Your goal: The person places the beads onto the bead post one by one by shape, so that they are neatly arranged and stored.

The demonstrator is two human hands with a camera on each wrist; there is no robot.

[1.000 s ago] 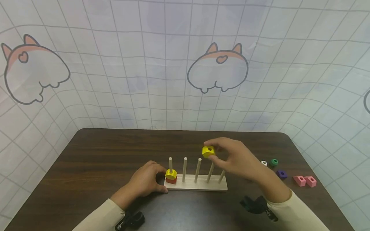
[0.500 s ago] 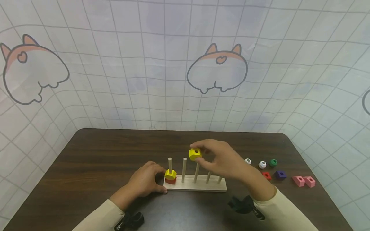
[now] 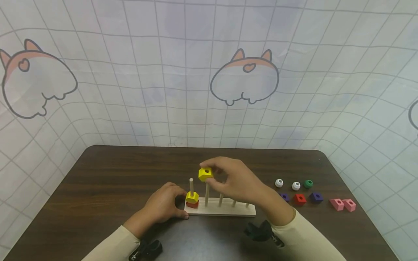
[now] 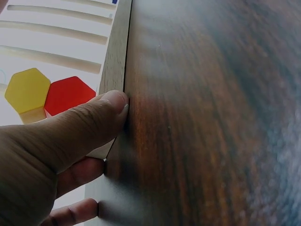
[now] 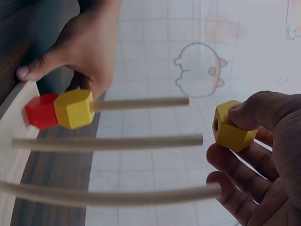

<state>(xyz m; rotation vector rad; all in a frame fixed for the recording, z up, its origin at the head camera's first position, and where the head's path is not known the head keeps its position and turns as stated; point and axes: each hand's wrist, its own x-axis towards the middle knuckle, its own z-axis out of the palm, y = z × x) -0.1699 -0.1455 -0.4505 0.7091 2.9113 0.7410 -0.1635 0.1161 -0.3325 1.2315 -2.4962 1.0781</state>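
My right hand [image 3: 236, 181] pinches a yellow hexagonal bead [image 3: 204, 176] between thumb and fingers, above the second peg from the left. In the right wrist view the hole of this bead faces the peg tips, with a gap between. A wooden peg board [image 3: 228, 211] with a row of upright pegs lies on the table. On its leftmost peg a second yellow hexagonal bead [image 3: 192, 198] sits on a red hexagonal bead [image 4: 69, 95]. My left hand [image 3: 164, 203] grips the board's left end, thumb along the front edge. The right hand partly hides the pegs on the right.
On the dark table [image 3: 124, 166], to the right, lie two white beads [image 3: 295, 186], a green bead [image 3: 308, 184], a red block [image 3: 300, 199], purple blocks [image 3: 316, 197] and two pink blocks [image 3: 336, 204]. A patterned cloth [image 3: 183, 90] hangs behind the table.
My right hand has carried the yellow bead leftward, from above the right-hand pegs to above the second peg. More loose pieces show on the right. My left hand stays at the board's end.
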